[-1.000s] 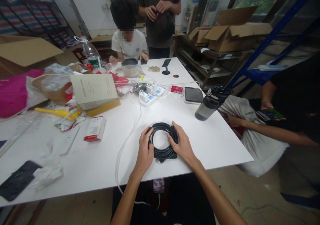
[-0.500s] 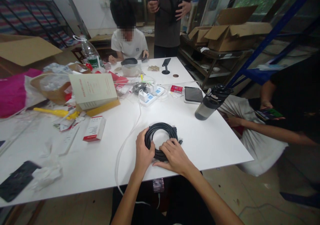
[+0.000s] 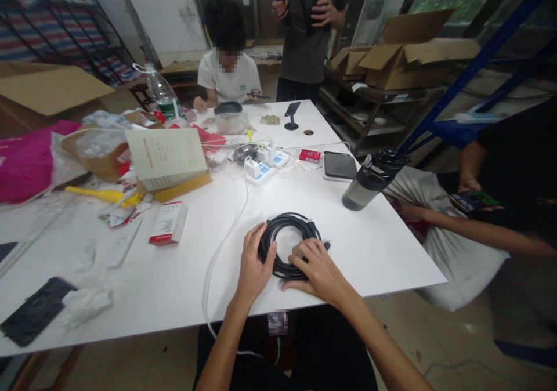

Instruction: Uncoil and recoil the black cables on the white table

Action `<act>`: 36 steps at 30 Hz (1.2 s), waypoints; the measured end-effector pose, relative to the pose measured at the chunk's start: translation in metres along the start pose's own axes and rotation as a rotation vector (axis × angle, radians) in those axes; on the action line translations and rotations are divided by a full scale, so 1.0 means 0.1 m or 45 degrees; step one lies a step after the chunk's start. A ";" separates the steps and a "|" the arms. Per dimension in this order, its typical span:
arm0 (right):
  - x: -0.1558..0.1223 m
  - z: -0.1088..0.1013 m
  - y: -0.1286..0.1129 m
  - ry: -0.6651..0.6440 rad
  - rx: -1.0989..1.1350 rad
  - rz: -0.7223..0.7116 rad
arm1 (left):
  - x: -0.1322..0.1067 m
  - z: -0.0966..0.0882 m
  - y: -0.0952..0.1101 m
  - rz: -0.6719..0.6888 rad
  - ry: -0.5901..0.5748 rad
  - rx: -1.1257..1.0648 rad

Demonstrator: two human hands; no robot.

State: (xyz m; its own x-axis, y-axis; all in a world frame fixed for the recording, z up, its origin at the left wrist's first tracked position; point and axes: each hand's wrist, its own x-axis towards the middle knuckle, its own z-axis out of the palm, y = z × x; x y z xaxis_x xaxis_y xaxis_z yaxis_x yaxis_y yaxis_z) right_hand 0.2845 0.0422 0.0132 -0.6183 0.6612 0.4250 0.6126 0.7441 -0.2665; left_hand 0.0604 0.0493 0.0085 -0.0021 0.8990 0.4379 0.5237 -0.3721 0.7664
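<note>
Near the front edge of the white flat-topped table (image 3: 383, 257), your left hand (image 3: 256, 263) holds the left side of the round coil of black cable (image 3: 289, 219) between thumb and fingers; your right hand (image 3: 317, 268), fingers bent, grips its lower right. White surface runs from coil to right edge, grey-and-black lidded bottle (image 3: 369, 182) near that edge. White cord (image 3: 212, 260) curves left of your left hand; white-and-red cardboard box (image 3: 168, 223) farther left.

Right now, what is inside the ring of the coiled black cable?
The white tabletop shows through the middle of the black cable. The right hand covers the opening's lower right, so what lies beneath it cannot be seen.
</note>
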 end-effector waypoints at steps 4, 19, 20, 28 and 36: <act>-0.35 -0.18 0.24 0.231 0.034 0.282 | -0.17 -0.20 -0.09 -0.009 0.042 0.164; -0.79 -0.19 0.56 0.340 -0.134 0.690 | -0.57 -0.59 -0.27 0.060 -0.055 0.429; -0.80 -0.19 0.56 0.350 -0.138 0.690 | -0.57 -0.59 -0.27 0.053 -0.044 0.427; -0.84 -0.18 0.59 0.390 -0.139 0.681 | -0.58 -0.62 -0.29 0.010 0.021 0.339; -0.84 -0.18 0.59 0.419 -0.197 0.687 | -0.59 -0.62 -0.27 0.026 0.057 0.330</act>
State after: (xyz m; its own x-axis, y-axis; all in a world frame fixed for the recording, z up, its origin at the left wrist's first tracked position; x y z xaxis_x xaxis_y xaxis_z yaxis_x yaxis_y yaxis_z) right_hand 0.3812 0.0290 -0.0224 -0.0359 0.8563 0.5152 0.8738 0.2770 -0.3997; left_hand -0.0060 -0.0084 -0.0091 -0.0243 0.8786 0.4769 0.7248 -0.3130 0.6137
